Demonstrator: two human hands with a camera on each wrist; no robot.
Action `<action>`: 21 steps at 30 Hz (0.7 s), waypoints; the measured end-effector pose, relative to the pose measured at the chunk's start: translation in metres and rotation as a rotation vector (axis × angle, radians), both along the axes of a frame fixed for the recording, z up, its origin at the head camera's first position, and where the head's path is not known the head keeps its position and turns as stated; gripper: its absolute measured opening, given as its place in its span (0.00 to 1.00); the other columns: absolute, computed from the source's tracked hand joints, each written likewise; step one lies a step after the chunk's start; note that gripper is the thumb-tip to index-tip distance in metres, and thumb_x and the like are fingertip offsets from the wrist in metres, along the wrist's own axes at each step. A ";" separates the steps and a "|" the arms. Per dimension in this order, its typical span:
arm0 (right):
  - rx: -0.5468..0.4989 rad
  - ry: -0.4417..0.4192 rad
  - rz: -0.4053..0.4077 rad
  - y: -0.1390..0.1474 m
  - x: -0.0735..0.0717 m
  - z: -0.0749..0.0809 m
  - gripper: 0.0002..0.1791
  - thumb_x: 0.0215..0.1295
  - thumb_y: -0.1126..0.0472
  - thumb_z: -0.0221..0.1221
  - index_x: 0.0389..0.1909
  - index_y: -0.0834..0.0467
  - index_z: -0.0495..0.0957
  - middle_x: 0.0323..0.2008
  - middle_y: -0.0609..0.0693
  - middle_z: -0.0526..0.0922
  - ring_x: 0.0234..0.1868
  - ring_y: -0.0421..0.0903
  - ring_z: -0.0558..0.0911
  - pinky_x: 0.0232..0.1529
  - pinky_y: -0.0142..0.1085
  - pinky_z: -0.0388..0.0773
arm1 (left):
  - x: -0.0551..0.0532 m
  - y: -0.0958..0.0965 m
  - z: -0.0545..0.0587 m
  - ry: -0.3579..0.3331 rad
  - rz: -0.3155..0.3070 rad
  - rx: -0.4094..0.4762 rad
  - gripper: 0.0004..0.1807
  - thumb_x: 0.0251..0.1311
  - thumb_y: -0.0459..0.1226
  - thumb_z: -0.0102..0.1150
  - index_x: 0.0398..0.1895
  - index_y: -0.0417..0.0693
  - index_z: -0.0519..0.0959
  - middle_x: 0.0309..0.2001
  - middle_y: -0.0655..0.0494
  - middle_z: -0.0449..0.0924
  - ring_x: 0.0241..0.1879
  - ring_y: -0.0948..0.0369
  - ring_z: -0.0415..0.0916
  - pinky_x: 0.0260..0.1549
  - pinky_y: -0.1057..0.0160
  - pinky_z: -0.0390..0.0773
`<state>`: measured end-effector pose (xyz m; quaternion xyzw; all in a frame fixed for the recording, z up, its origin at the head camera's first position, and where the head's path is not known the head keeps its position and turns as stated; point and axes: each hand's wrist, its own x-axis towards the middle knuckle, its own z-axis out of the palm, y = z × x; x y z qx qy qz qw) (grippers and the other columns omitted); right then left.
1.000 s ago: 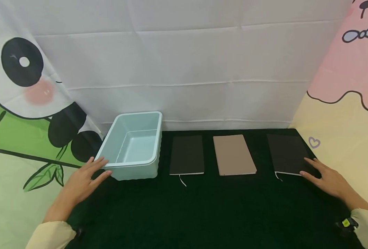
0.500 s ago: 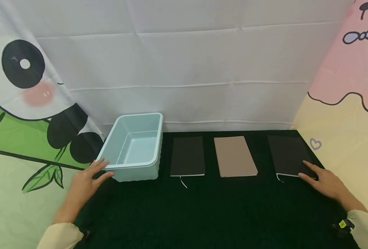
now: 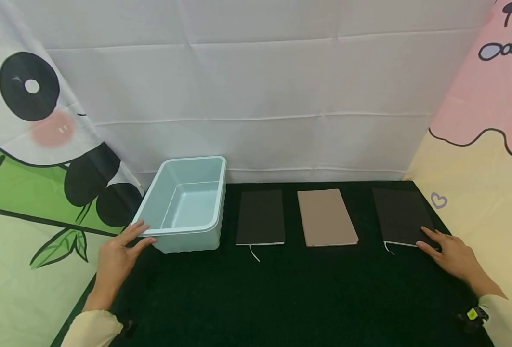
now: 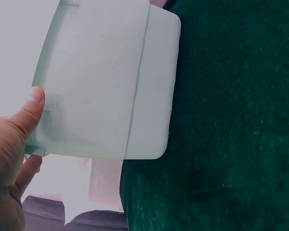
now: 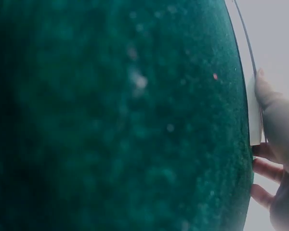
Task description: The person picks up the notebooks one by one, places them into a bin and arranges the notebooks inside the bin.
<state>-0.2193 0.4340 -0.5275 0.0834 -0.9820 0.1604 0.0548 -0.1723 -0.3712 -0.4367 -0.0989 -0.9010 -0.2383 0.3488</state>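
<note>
A pale blue plastic bin [image 3: 186, 233] stands at the left of the dark green cloth, its inside visible from above. My left hand [image 3: 118, 256] rests at the bin's near left corner, fingers extended along the rim and thumb near the front wall. In the left wrist view, the thumb [image 4: 31, 108] lies against the bin wall [image 4: 96, 86]. At the far right lies a black notebook [image 3: 400, 212] with a white ribbon. My right hand [image 3: 452, 253] touches its near right corner, thumb and index finger spread. The right wrist view shows the notebook's white page edge [image 5: 252, 101] beside the thumb.
Between the bin and the far-right notebook lie another black notebook [image 3: 261, 217] with a ribbon and a beige notebook [image 3: 327, 217]. A white cloth backdrop [image 3: 256, 96] rises behind the table. Printed cartoon cloths hang at the left [image 3: 17, 250] and right [image 3: 477, 193].
My left forearm has swung right and the hand has settled lower at the bin's corner. My right forearm has shifted slightly left. Bin and notebooks keep their places.
</note>
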 end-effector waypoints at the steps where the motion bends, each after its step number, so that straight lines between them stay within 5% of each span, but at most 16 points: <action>1: -0.002 0.007 -0.003 0.000 0.000 -0.001 0.38 0.76 0.43 0.56 0.74 0.66 0.63 0.63 0.84 0.66 0.59 0.85 0.66 0.47 0.78 0.66 | 0.000 0.000 -0.001 -0.001 0.004 0.011 0.25 0.43 0.29 0.80 0.49 0.37 0.87 0.52 0.39 0.85 0.52 0.35 0.81 0.54 0.91 0.55; 4: -0.015 0.001 -0.008 -0.001 0.000 0.000 0.39 0.75 0.42 0.57 0.74 0.65 0.62 0.63 0.83 0.67 0.59 0.85 0.66 0.46 0.76 0.69 | 0.000 0.000 -0.002 -0.004 0.013 0.043 0.25 0.42 0.28 0.80 0.49 0.37 0.87 0.52 0.39 0.86 0.53 0.35 0.80 0.55 0.90 0.56; 7: -0.021 -0.012 -0.014 -0.001 -0.001 0.003 0.39 0.74 0.42 0.58 0.72 0.67 0.65 0.61 0.83 0.68 0.51 0.77 0.76 0.37 0.60 0.76 | 0.001 0.000 -0.003 -0.009 0.017 0.064 0.25 0.43 0.27 0.80 0.49 0.37 0.87 0.52 0.39 0.86 0.55 0.35 0.79 0.57 0.89 0.57; 11: -0.052 -0.062 -0.037 -0.003 -0.003 0.009 0.39 0.74 0.42 0.59 0.70 0.70 0.67 0.45 0.77 0.80 0.32 0.57 0.75 0.29 0.42 0.66 | 0.001 0.000 -0.004 -0.015 0.014 0.084 0.24 0.44 0.27 0.79 0.49 0.37 0.87 0.53 0.39 0.85 0.57 0.35 0.78 0.59 0.88 0.57; 15: -0.075 -0.102 -0.076 -0.004 -0.004 0.015 0.40 0.73 0.41 0.60 0.68 0.71 0.68 0.36 0.72 0.78 0.33 0.56 0.74 0.30 0.40 0.64 | 0.001 0.000 -0.004 -0.020 0.016 0.101 0.23 0.45 0.27 0.79 0.49 0.38 0.87 0.53 0.40 0.85 0.58 0.35 0.77 0.59 0.87 0.58; 18: -0.083 -0.112 -0.097 -0.004 -0.004 0.018 0.41 0.72 0.41 0.60 0.68 0.72 0.68 0.43 0.76 0.77 0.36 0.59 0.75 0.30 0.40 0.65 | 0.000 0.000 -0.004 -0.029 0.021 0.110 0.23 0.46 0.28 0.79 0.49 0.38 0.87 0.53 0.42 0.86 0.58 0.37 0.77 0.58 0.87 0.59; 21: -0.099 -0.126 -0.113 -0.005 -0.003 0.018 0.42 0.72 0.40 0.60 0.68 0.72 0.67 0.32 0.66 0.75 0.30 0.54 0.73 0.28 0.39 0.64 | -0.001 0.000 -0.003 -0.042 0.025 0.113 0.22 0.47 0.29 0.79 0.50 0.38 0.87 0.53 0.42 0.86 0.58 0.39 0.76 0.58 0.87 0.59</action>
